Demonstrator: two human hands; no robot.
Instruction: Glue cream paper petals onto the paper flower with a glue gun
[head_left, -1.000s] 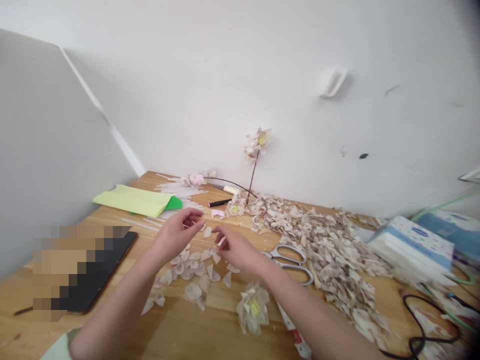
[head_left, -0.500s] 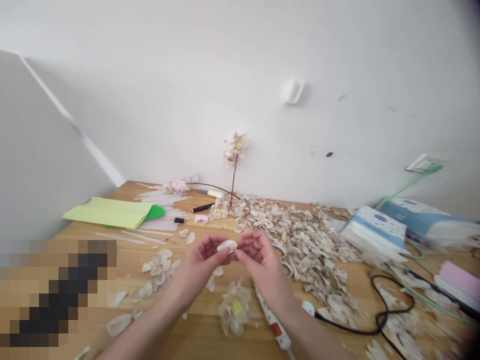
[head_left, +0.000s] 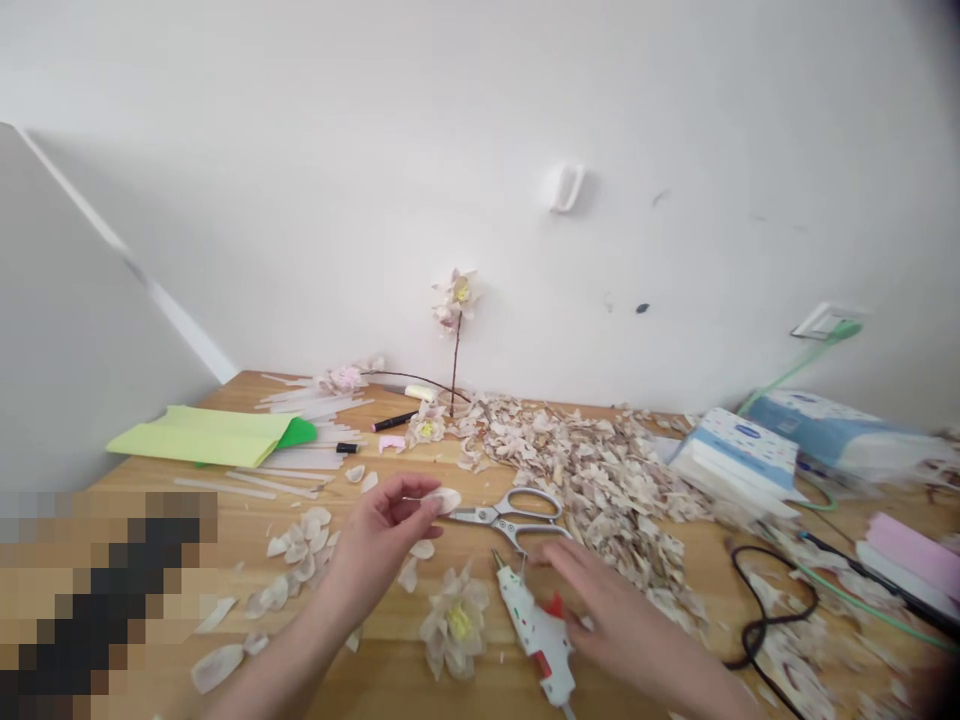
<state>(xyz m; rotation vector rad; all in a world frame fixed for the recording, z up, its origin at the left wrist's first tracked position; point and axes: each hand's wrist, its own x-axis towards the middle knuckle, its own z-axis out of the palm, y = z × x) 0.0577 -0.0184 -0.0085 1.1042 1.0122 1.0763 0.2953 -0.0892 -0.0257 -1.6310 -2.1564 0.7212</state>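
Observation:
My left hand (head_left: 379, 535) pinches a pale paper petal (head_left: 442, 498) between thumb and fingers, just above the wooden table (head_left: 247, 520). My right hand (head_left: 600, 605) lies low on the table with its fingers stretched toward a white glue gun (head_left: 534, 630), touching its red trigger side. A finished cream paper flower with a yellow centre (head_left: 452, 625) lies between my forearms. Silver scissors (head_left: 506, 515) rest just beyond both hands. Loose petals (head_left: 300, 535) are scattered to the left of my left hand.
A large heap of paper scraps (head_left: 592, 470) covers the table's middle and right. Tissue packs (head_left: 739, 460), a black cable (head_left: 772, 610) and a pink block (head_left: 911, 555) are at right. Yellow-green paper (head_left: 199, 437), glue sticks, a marker (head_left: 396, 421) and stemmed flowers (head_left: 454, 295) stand at the back.
My hands were together on the petal; now the right hand has let go and dropped to the glue gun, while the left keeps the petal. The view shifted slightly right.

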